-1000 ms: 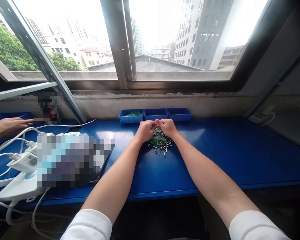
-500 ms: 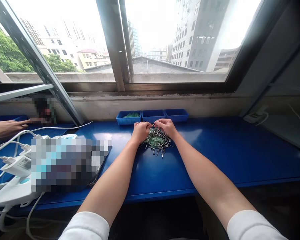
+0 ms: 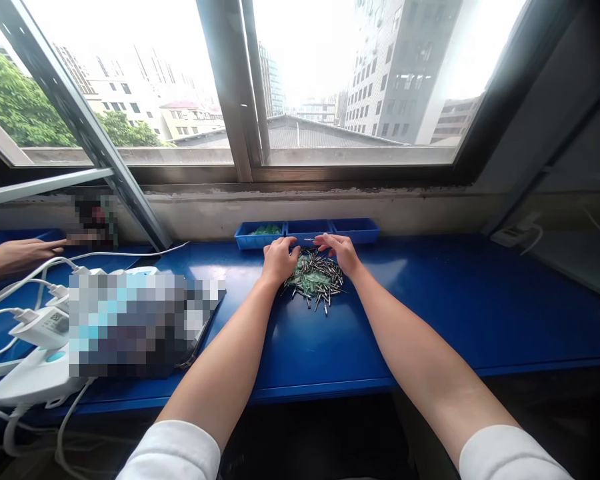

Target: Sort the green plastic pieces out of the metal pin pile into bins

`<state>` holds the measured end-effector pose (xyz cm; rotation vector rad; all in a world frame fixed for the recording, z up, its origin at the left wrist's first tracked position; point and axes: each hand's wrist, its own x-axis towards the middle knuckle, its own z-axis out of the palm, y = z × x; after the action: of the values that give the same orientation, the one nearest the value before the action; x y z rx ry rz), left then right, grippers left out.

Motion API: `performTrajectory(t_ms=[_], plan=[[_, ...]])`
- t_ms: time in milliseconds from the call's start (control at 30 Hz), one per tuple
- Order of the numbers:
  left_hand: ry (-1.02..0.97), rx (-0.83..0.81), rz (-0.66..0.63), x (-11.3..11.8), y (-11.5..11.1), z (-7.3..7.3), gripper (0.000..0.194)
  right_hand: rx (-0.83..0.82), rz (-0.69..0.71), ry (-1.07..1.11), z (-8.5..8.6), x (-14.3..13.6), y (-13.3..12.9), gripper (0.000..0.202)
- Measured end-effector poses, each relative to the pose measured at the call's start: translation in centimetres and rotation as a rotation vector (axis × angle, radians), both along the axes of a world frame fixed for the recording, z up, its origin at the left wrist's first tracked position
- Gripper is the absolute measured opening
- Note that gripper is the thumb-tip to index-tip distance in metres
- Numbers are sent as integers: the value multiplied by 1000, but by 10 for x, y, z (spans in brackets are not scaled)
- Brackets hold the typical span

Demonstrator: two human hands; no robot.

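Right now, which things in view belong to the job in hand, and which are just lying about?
Likely part of the job:
thin metal piece at the right hand's fingertips
heap of metal pins and green pieces by the left hand
blue bins behind

Apparently just lying about:
white power strip
plug
blurred-out item

Worktop of smooth, glossy blue sheet (image 3: 445,300), viewed from above. Near its centre lies a loose heap of slender, silvery metal pins (image 3: 326,293) mingled with translucent green scraps (image 3: 311,283) (their material cannot be told). Along the rear edge stand three open, rectangular blue plastic bins (image 3: 365,237) in a row. At left: an elongated white plastic power strip (image 3: 30,383), beside a pixelated, unidentifiable item (image 3: 130,327).
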<state>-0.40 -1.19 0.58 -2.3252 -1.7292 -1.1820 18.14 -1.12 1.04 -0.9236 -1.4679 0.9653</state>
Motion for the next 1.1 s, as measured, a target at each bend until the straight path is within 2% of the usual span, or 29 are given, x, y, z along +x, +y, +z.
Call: performTrajectory(t_ms=[200,367,500,633,800,933,1100], plan=[[-21,-91,70,-4,4,-2,28,42,-85,-42,2,0,0,53],[14,-182,123,-7,7,-2,29,14,-346,-40,-3,7,9,68],[-24,-257,152,-18,12,-3,29,31,-569,-76,-10,21,19,58],[-106,-333,151,-27,17,-8,31,84,-687,-210,-13,32,24,48],[-90,-377,121,-26,18,-12,37,13,-752,-436,-12,30,26,45],[1,-399,117,-22,16,-12,41,-2,-751,-656,-15,26,27,57],[60,-373,98,-19,17,-14,43,-39,-723,-775,-22,27,31,66]])
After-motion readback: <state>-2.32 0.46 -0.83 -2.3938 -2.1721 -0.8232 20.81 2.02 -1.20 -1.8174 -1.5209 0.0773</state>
